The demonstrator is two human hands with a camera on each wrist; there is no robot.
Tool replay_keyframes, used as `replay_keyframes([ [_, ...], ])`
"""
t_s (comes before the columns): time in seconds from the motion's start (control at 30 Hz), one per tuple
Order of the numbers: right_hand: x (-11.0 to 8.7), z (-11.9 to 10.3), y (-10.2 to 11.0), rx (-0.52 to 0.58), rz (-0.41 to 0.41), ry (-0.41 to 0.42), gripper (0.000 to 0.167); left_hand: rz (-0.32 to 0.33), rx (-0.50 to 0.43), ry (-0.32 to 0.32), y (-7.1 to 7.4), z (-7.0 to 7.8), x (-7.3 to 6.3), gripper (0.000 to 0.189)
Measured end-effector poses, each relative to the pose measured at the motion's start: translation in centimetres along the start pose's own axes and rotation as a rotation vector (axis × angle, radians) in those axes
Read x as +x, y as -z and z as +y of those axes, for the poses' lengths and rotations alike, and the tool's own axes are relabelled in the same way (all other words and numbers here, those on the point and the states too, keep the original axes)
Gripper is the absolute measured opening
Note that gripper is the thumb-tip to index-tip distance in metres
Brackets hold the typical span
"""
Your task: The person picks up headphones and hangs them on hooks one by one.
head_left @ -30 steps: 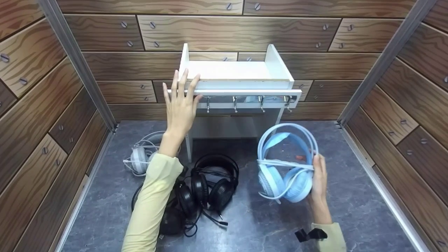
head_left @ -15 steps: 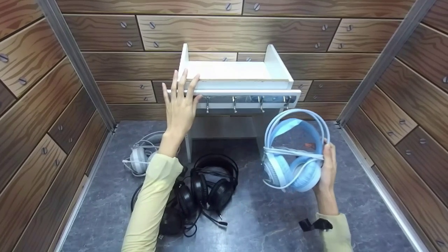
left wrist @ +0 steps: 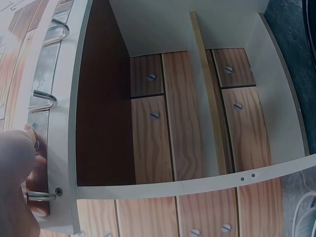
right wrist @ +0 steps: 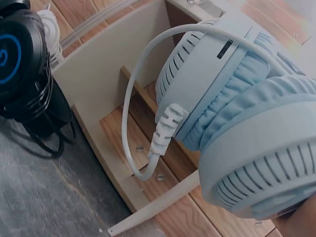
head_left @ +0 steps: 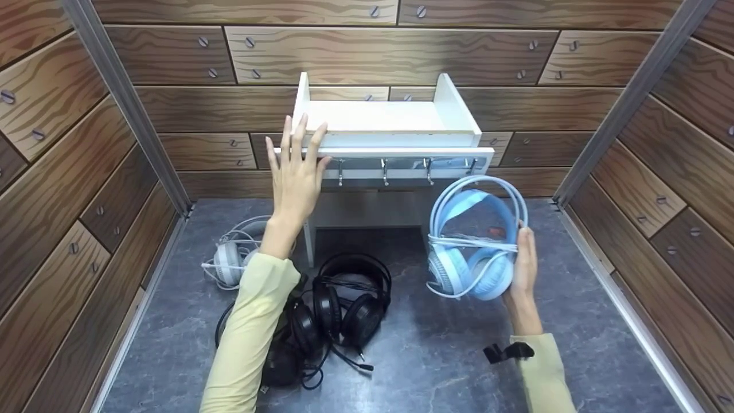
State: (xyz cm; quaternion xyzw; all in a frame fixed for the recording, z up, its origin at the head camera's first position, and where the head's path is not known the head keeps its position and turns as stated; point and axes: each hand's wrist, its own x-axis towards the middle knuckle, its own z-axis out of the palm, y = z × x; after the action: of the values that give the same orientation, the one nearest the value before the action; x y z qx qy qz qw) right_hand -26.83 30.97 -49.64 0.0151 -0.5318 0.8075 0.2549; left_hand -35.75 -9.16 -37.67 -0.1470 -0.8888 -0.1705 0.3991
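Note:
A pair of light blue headphones [head_left: 493, 272], its white cable wound across the headband, is gripped at its right side by my right hand [head_left: 523, 269]. The headphones hang in the air before the right end of a small white shelf unit [head_left: 373, 115], overlapping its right leg. Along the unit's front runs a rail with several metal hooks [head_left: 385, 172]. My left hand [head_left: 295, 183] rests with straight, spread fingers on the rail's left end. In the left wrist view, that hand's thumb side lies beside the hooks [left wrist: 45, 101]. The right wrist view shows the blue ear cups [right wrist: 266, 158] up close.
Black headphones [head_left: 364, 315] with a microphone lie on the grey floor [head_left: 436, 367], with more black headphones partly under my left sleeve. White headphones [head_left: 228, 264] lie left of the unit. Wood-patterned walls [head_left: 367, 54] enclose three sides.
My right hand has lifted the blue headphones and carried them farther from me, nearer the hook rail. They drifted right, then back left. My left hand stays put.

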Motion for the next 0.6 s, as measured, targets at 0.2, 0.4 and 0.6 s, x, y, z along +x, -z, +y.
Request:
replay_keyframes([
  [0.2,1.2,0.4,0.4,-0.171,0.047,-0.13,0.045,-0.004,-0.008,0.005,0.0,-0.1,0.0,0.052],
  [0.4,2.5,0.7,0.4,-0.246,0.009,-0.239,0.062,-0.002,0.001,0.004,0.0,-0.1,0.0,0.052],
  [0.6,3.4,1.0,0.3,-0.289,0.0,-0.284,0.063,0.0,-0.011,0.003,-0.1,0.0,0.0,0.052],
])
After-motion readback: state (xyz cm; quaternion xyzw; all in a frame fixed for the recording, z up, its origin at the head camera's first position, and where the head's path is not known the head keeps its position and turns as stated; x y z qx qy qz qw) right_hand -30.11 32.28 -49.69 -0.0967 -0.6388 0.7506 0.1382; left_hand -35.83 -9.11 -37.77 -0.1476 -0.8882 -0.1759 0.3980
